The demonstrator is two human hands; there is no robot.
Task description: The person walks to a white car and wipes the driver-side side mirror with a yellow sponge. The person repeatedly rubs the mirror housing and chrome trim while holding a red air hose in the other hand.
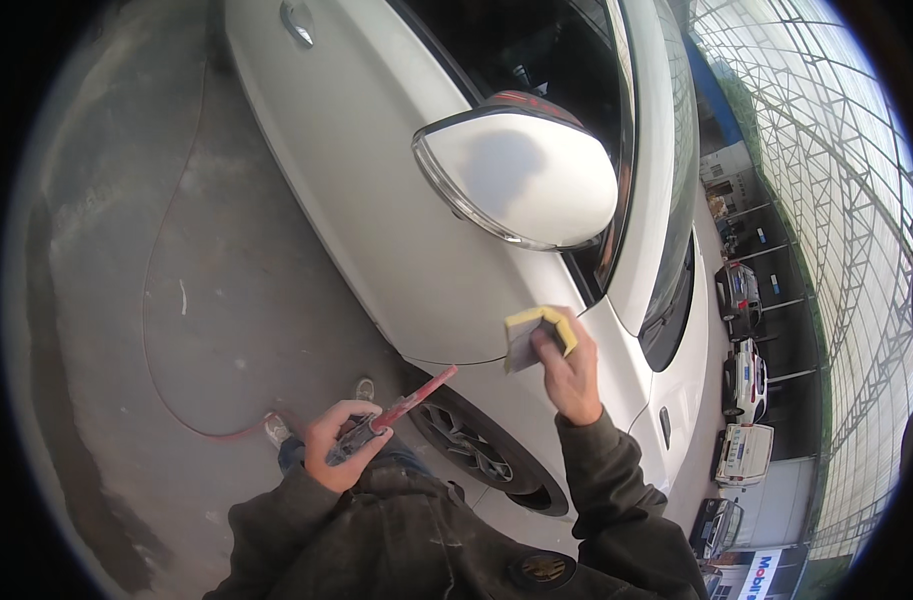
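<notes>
My left hand (341,445) is closed around a dusty dark tool with a straight red tube (416,397), which looks like an air blow gun; its tube points up and right. In my right hand (571,375) is a bent sanding pad (524,338), grey-faced with yellow edges, pinched between thumb and fingers. The pad is in front of the white car's (376,190) front door, below the side mirror (536,180). Whether it touches the paint I cannot tell. A grey patch shows on the white mirror cover.
The front wheel (466,440) is between my forearms, close to my body. A thin red hose (148,290) curves across the grey floor (236,250) to near my shoes. Several parked vehicles (744,380) stand at the far right under a translucent roof (826,110).
</notes>
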